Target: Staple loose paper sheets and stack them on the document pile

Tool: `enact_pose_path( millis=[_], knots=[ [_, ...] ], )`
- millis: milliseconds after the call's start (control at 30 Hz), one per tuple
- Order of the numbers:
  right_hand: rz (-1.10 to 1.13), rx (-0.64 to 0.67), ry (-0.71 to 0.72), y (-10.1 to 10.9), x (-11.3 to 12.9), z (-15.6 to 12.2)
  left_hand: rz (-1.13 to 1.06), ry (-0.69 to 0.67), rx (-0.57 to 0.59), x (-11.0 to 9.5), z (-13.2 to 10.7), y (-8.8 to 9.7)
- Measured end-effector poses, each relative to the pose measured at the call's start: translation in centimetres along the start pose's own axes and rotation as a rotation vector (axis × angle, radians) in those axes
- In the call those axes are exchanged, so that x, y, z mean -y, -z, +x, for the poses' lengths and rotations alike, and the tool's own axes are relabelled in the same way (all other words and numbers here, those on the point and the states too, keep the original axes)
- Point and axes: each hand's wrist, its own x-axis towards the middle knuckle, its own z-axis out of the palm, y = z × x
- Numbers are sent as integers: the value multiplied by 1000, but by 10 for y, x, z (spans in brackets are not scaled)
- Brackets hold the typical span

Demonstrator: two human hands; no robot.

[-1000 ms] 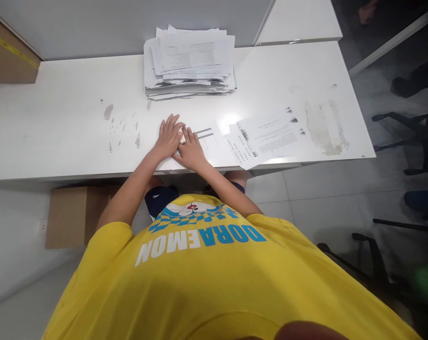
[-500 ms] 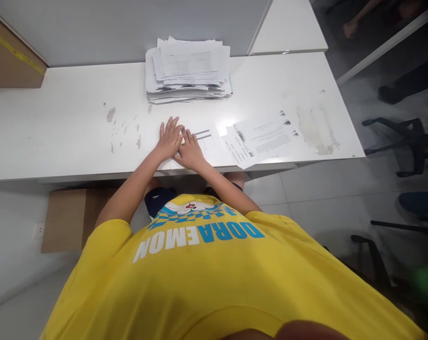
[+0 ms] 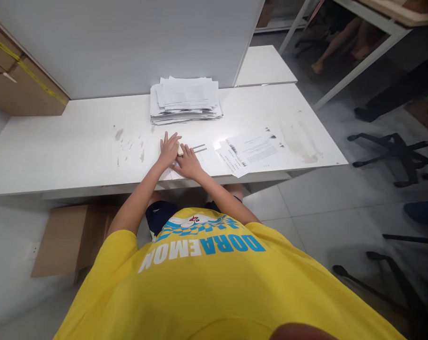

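My left hand (image 3: 169,148) and my right hand (image 3: 188,162) lie flat, side by side, on a printed sheet (image 3: 201,152) near the front edge of the white table (image 3: 75,146). Fingers of both hands are spread and press on the paper. A small pale object (image 3: 180,151) shows between the two hands; what it is cannot be told. A thick stack of papers (image 3: 185,99) sits farther back, just beyond my fingertips.
Loose printed sheets (image 3: 251,150) lie to the right of my hands. Cardboard boxes stand at the far left (image 3: 26,87) and under the table (image 3: 63,238). Chair bases (image 3: 394,146) and another person's legs (image 3: 336,40) are off to the right.
The camera has lifted and tilted back, so more of the room shows. Both hands stay flat on the same sheet.
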Motion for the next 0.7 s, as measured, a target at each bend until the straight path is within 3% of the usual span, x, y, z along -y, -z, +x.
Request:
enact_pose_path(
  millis=[200,333,500,600,700],
  knots=[
    [-3,-27,64,6,-9,-24,44,34,-125,-1,-5,21],
    [-14,-38,215,14,-32,-65,122,41,-71,0,-28,16],
    [-103,-10,358,19,-69,-114,294,-123,69,-17,-41,13],
    [-110,-217,386,39,-90,-127,312,-103,124,-21,-39,16],
    [-64,-696,254,78,-110,-120,294,-65,153,-19,-36,19]
  ],
)
